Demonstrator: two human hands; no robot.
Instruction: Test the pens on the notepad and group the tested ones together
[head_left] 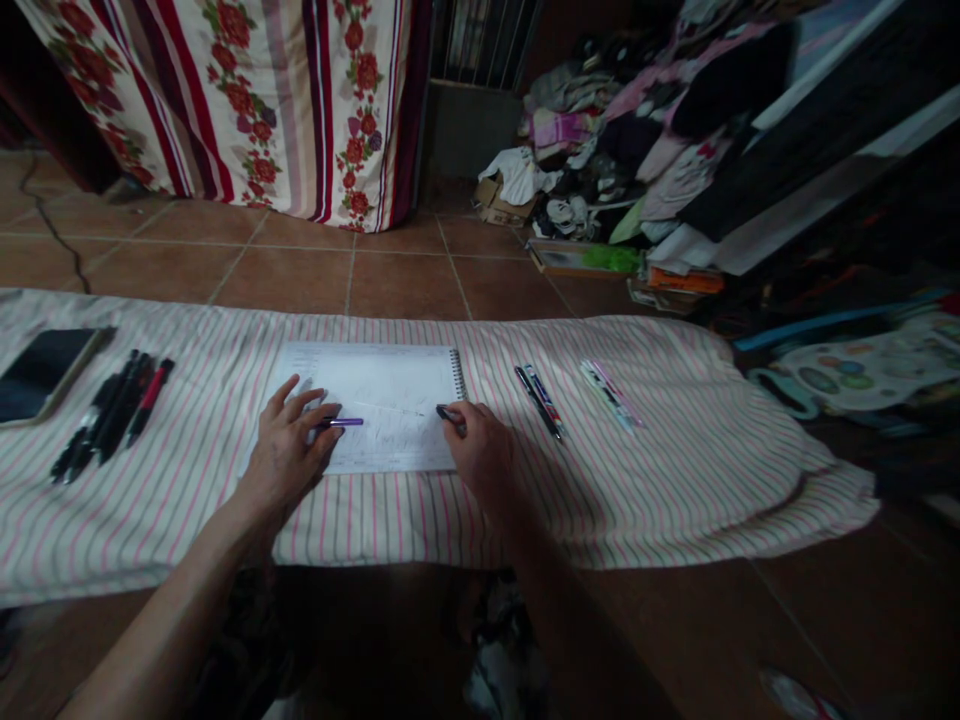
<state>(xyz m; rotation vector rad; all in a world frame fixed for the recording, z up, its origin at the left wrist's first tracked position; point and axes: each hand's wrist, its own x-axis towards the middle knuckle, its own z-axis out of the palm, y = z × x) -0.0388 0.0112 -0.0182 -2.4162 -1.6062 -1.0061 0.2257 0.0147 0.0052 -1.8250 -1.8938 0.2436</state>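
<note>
Notebook page (pixel 382 372), marks (pixel 401 432) illegible, dark pen (pixel 447 412) in right hand (pixel 481 443).

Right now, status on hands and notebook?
Left hand pinching purple pen. Right hand pinching small dark object. Spiral notebook beneath, partly covered by both hands.

Dim light; soft shadow beside the right hand (pixel 481 446); blurred, stretched edges.

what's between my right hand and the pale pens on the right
In the head view, a black pen and a patterned pen lie between your right hand and the pale pens.
</note>
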